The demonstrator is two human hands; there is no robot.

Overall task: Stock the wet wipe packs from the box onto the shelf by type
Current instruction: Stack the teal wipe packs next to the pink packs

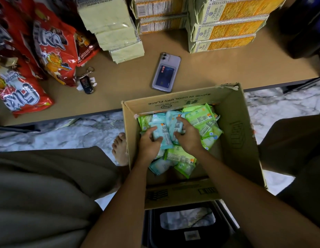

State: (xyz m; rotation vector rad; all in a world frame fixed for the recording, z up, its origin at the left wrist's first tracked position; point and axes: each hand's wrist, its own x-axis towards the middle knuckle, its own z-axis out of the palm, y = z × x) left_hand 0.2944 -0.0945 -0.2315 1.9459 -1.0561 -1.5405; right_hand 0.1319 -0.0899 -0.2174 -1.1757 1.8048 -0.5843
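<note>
My left hand [149, 140] and right hand [187, 135] were curled around soft blue packs [163, 133] down in the box [236, 133]. They looked light, squishy and slippery, so I held their middles.

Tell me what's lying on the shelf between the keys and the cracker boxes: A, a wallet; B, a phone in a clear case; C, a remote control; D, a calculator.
B: a phone in a clear case lies flat on the shelf, right of the keys and left of the cracker boxes.
</note>
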